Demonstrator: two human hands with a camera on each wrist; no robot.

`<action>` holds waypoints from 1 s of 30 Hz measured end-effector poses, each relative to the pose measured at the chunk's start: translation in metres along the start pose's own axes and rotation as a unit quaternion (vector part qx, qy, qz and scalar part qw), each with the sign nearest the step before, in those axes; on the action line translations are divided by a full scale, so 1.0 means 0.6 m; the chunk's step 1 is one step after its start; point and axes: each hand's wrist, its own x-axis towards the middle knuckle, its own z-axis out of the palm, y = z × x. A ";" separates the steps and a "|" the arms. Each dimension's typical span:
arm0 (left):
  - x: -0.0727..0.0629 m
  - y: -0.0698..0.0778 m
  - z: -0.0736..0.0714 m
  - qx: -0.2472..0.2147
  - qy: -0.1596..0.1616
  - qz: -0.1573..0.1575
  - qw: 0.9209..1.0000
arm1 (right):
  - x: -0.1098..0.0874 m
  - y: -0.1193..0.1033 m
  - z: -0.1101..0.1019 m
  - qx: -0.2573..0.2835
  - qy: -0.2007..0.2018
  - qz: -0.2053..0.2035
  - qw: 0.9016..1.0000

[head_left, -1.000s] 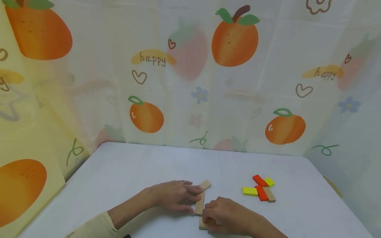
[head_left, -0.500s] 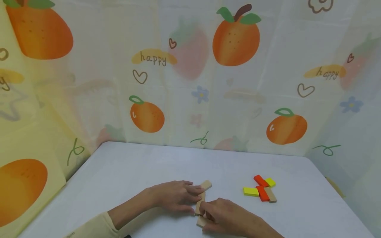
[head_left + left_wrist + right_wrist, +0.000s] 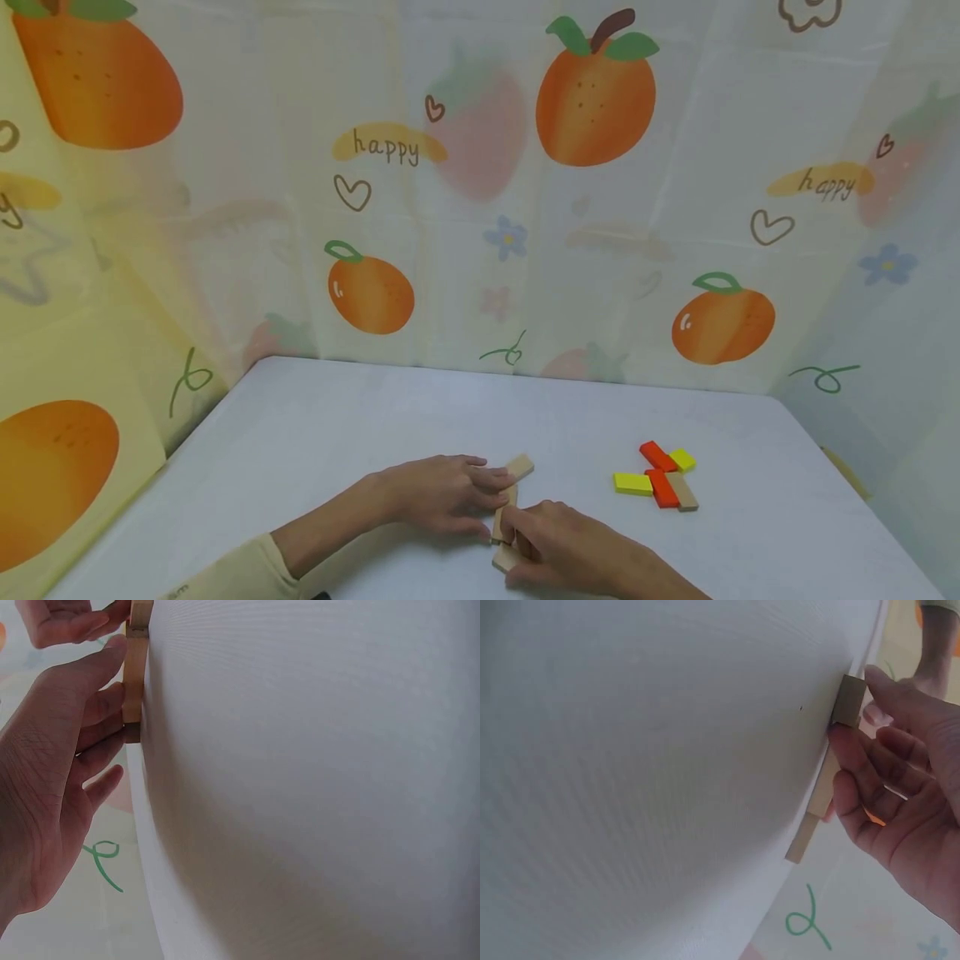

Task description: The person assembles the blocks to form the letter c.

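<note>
Three plain wooden blocks lie end to end on the table in the head view: a far block [image 3: 521, 467], a middle block [image 3: 498, 527] and a near block [image 3: 504, 559]. The fingers of my left hand [image 3: 442, 497] are extended and rest along the left side of the far and middle blocks. My right hand [image 3: 566, 540] pinches the near block between thumb and fingers, right at the end of the middle one. In the right wrist view the near block [image 3: 848, 700] sits angled between thumb and fingertips. My right fingers partly hide the middle block.
To the right lies a loose cluster: two red blocks [image 3: 661, 488], two yellow blocks [image 3: 633, 483] and one tan block [image 3: 682, 491]. A fruit-print curtain [image 3: 450, 250] hangs behind the white table [image 3: 360, 417].
My right hand has shifted slightly left and away from me, turning the near block to a slant against the middle block's end. The left hand has stayed put.
</note>
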 end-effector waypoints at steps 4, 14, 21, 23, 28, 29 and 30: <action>0.001 0.000 -0.001 0.000 0.001 0.002 1.000 | 0.000 0.001 0.000 0.005 0.000 0.001 1.000; 0.001 -0.002 0.003 -0.003 0.007 0.000 1.000 | 0.000 -0.004 -0.003 -0.003 -0.006 0.018 1.000; 0.002 -0.001 0.001 -0.010 0.006 -0.003 1.000 | 0.004 -0.009 -0.004 0.001 -0.015 0.041 0.999; 0.002 0.000 0.000 -0.012 0.004 -0.005 1.000 | 0.004 -0.009 -0.003 0.003 -0.014 0.043 0.999; 0.002 0.001 -0.001 -0.011 -0.001 -0.007 1.000 | 0.003 -0.009 -0.001 -0.001 -0.010 0.035 0.999; 0.002 0.001 -0.001 -0.010 0.000 -0.007 1.000 | 0.003 -0.009 0.000 -0.002 -0.010 0.035 0.999; 0.002 0.001 -0.001 -0.013 -0.001 -0.007 1.000 | 0.003 -0.009 0.000 -0.002 -0.010 0.034 0.999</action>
